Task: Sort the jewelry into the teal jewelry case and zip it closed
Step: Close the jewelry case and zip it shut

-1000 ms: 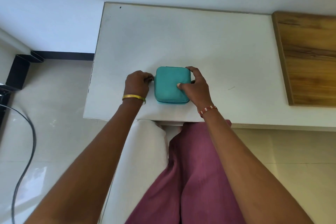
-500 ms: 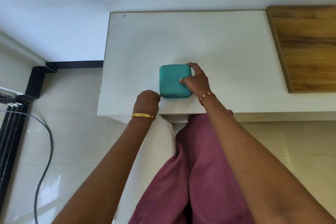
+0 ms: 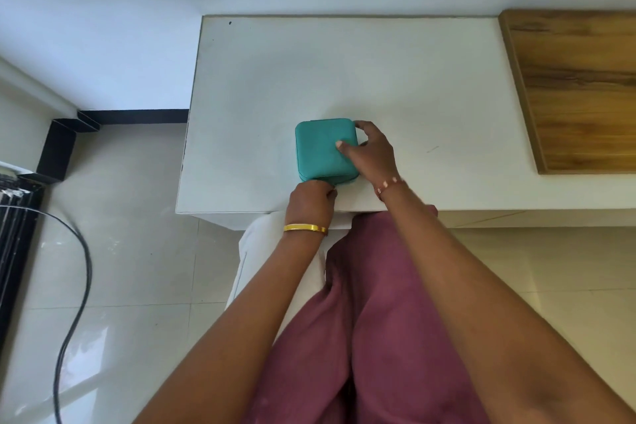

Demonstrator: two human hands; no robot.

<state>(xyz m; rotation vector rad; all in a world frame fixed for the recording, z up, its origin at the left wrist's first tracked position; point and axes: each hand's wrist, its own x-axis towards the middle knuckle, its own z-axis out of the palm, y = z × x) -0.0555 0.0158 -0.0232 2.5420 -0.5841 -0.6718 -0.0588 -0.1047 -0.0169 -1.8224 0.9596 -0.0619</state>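
Nearest, just a lap in maroon cloth (image 3: pixel 389 337) and two forearms reaching to the white table (image 3: pixel 395 79). At the near edge, left hand (image 3: pixel 311 198), fingers curled tight against the front side of the teal jewelry case (image 3: pixel 321 148), probably pinching the zipper pull, though hidden under the knuckles. Cannot tell for certain what sits between the fingertips. Just beyond, right hand (image 3: pixel 373 152) clamped on the case's right side, thumb flat on the lid, fingers wrapped round the far right corner. Case lying flat near the table's front edge, lid down, no jewelry showing outside. Looks light, small, semi-stiff with a soft padded skin, likely to slide on the smooth top under a zipper tug. Best held by the side walls and lid, as now, pull drawn along the seam. Farther right, a wooden board (image 3: pixel 578 90), well apart.
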